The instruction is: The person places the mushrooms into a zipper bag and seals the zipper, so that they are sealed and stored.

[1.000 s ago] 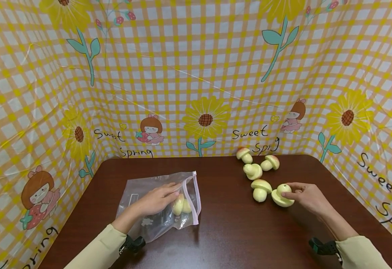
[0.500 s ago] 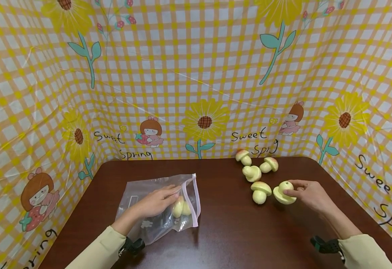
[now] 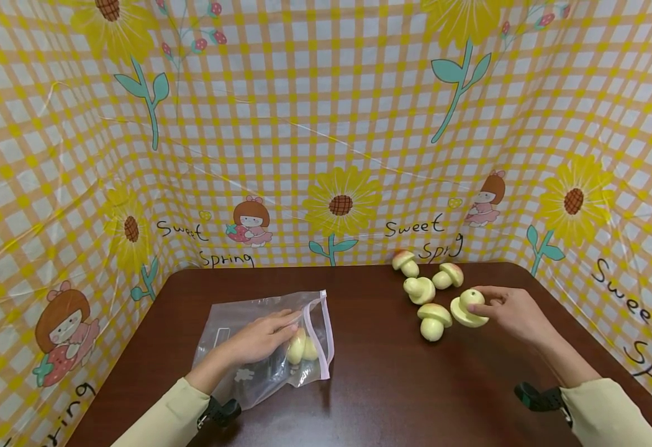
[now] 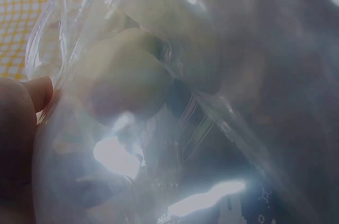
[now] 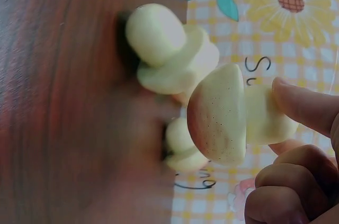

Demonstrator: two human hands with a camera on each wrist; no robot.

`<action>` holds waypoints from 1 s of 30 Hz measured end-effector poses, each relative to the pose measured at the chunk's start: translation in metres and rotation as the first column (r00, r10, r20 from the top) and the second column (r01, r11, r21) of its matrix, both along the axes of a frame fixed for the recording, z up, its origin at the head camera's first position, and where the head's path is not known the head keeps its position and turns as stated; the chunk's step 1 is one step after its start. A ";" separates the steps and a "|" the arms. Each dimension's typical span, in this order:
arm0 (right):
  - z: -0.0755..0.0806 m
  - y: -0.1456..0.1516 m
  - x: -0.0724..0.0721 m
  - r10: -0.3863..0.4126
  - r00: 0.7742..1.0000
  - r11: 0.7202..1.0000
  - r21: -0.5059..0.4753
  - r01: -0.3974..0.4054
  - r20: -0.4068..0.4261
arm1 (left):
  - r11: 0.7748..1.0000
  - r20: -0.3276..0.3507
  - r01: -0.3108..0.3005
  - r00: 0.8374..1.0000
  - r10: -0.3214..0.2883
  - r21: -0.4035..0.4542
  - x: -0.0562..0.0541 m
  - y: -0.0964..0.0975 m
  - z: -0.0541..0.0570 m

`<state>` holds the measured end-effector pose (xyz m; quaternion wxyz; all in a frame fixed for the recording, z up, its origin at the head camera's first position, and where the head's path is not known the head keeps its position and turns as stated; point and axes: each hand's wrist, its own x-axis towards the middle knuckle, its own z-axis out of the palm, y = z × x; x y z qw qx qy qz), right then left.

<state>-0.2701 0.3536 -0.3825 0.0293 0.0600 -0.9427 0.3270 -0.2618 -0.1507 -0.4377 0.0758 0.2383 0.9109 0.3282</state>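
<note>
My left hand (image 3: 261, 338) holds the upper film of a clear zip bag (image 3: 242, 375) between thumb and fingers, near its pink-edged mouth. The mouth gapes to the right. Pale toy mushrooms (image 3: 302, 346) show through the plastic, blurred in the left wrist view. At the right, my right hand (image 3: 513, 313) pinches a toy mushroom (image 3: 468, 308) by its stem, cap down. Its reddish-topped cap (image 5: 220, 115) is plain in the right wrist view. Beside the held one stands another mushroom (image 3: 432, 321), cap up.
Several more toy mushrooms (image 3: 420, 290) lie at the table's back right, close together. The dark brown table (image 3: 376, 385) stretches between the two hands. A checked cloth with sunflowers (image 3: 337, 124) rises behind it and along both sides.
The right hand has lifted its mushroom and shifted slightly away from me, towards the back of the table. The left hand and bag stay nearly the same.
</note>
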 end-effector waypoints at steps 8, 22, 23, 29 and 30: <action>0.016 -0.018 0.000 0.024 0.999 0.999 0.033 -0.023 -0.028 | 1.000 -0.004 -0.007 1.000 0.007 -0.006 0.000 0.000 0.000; 0.031 -0.049 -0.002 0.061 0.997 0.998 0.031 -0.060 -0.037 | 1.000 -0.010 -0.003 1.000 0.003 0.006 0.001 0.004 0.003; 0.032 -0.051 -0.002 0.067 0.997 0.997 0.027 -0.066 -0.035 | 1.000 -0.010 0.001 1.000 -0.001 0.007 0.001 0.004 0.003; 0.034 -0.064 -0.003 0.097 0.995 0.995 0.005 -0.097 -0.021 | 1.000 -0.005 0.008 1.000 -0.008 0.010 0.002 0.004 0.003; 0.034 -0.066 -0.003 0.100 0.995 0.995 -0.005 -0.100 -0.017 | 1.000 -0.005 0.008 1.000 -0.008 0.013 0.002 0.004 0.003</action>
